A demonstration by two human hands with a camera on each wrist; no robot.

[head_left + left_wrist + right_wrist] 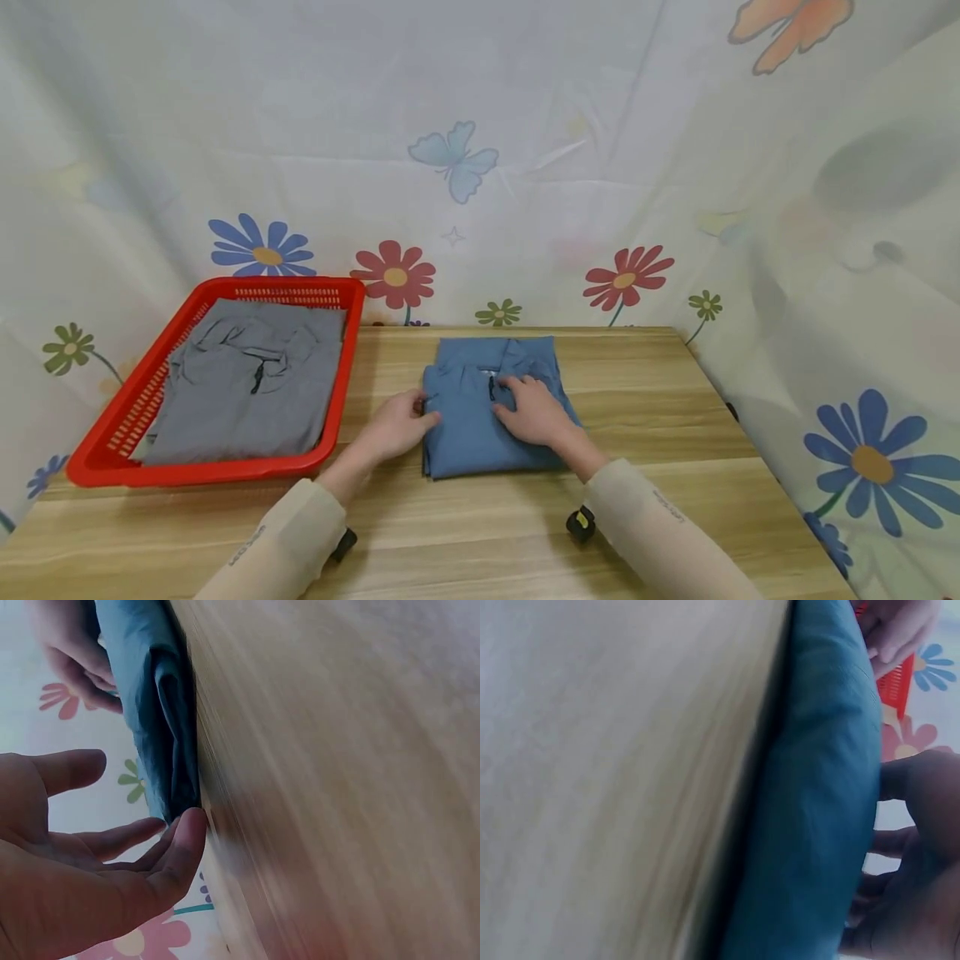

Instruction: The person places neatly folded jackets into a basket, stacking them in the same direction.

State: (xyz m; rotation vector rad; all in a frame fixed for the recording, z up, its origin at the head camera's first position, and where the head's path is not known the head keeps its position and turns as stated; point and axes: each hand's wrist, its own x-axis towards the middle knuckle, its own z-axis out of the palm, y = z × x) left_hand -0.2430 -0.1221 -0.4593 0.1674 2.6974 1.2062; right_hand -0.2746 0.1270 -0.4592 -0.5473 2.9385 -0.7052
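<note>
A folded blue shirt (480, 425) lies on the wooden table, its collar toward the back and a short dark strip at the neck. My left hand (401, 423) is at the shirt's left side. In the left wrist view, fingertips (191, 825) of the left hand touch the lower edge of the folded layers, while the thumb (79, 769) stands apart above. My right hand (534, 411) rests on top of the shirt near the neck, fingers spread and loosely bent. From the right wrist view, those fingers (892, 841) reach over the thick near fold.
To the left stands a red plastic basket (341, 400) with slotted walls, holding a folded grey shirt (240, 408). A white curtain (540, 225) printed with flowers and butterflies hangs behind the wooden table (645, 400) and along its sides.
</note>
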